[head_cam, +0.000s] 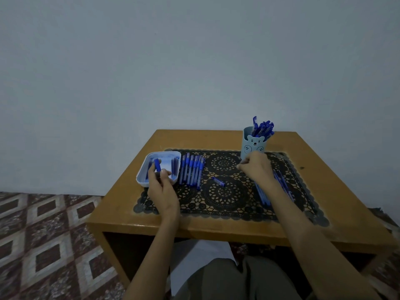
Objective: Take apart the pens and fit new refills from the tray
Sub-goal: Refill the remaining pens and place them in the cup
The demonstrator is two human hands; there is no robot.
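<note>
Knees [216,278] sat under the low wooden table [121,204]. Left hand [161,182] pinched a blue pen piece [157,164] over the white tray [139,177], just beside a row of pens [191,169]. Right hand [255,167] curled near the bear cup [253,147]; whether it held anything could not be told. Lace mat [227,163], plain wall [194,61], patterned floor [43,234].

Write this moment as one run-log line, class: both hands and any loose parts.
left hand: holds blue pen part over tray | right hand: curled by bear cup, grip unclear | loose blue piece: on mat
</note>
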